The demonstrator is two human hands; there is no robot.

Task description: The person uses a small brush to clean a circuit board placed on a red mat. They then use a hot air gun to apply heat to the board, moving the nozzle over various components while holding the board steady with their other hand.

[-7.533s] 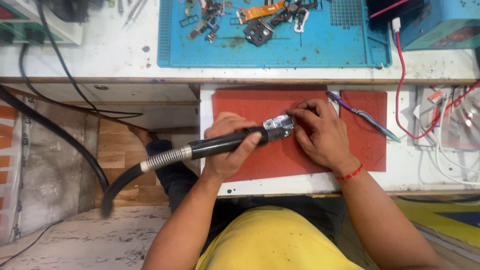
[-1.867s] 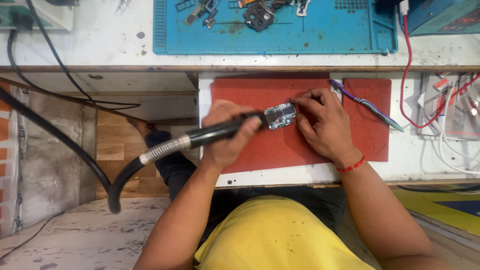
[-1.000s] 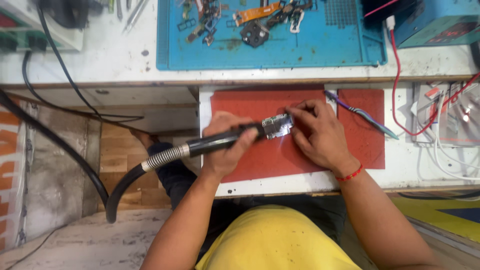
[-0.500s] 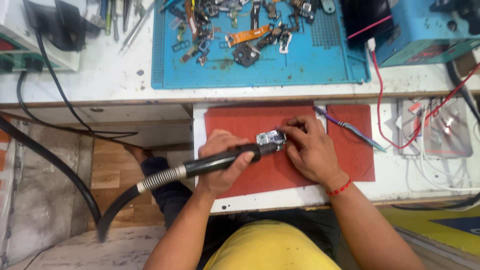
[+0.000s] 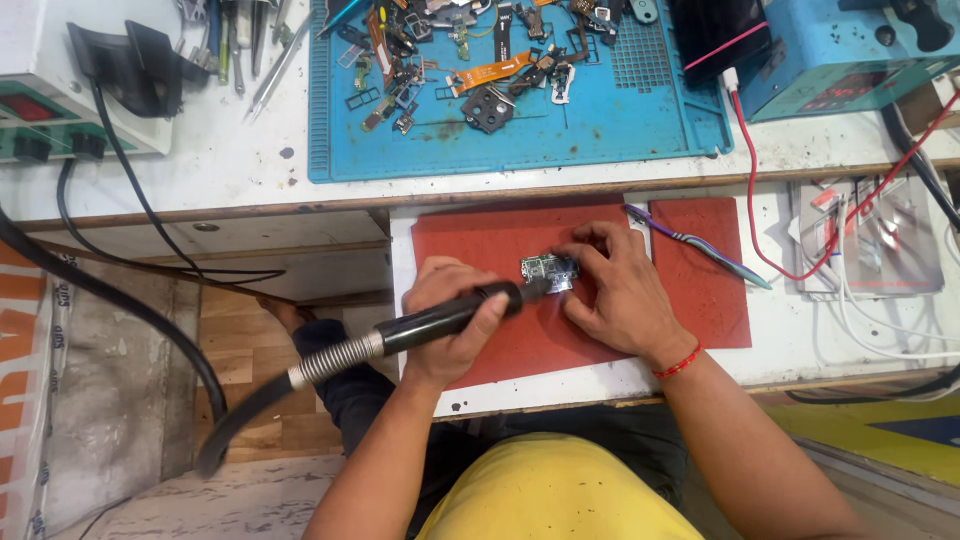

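While both hands work over the red mat (image 5: 500, 235), entries as observed:
Left hand (image 5: 452, 318): closed fully around black hot-air handpiece (image 5: 450, 318); nozzle tip meets the board.
Right hand (image 5: 612, 290): fingers curled down, fingertips (image 5: 572, 252) pinning small circuit board (image 5: 548, 271); not a full fist.
Circuit board: flat on mat, toward its rear edge, near centre.
Hose (image 5: 250, 400): ribbed, hangs off desk's front edge to the left.
Tweezers (image 5: 700, 245): on mat, rear right corner, apart from hand.
Blue mat (image 5: 520, 140): rear of desk, strewn with parts.
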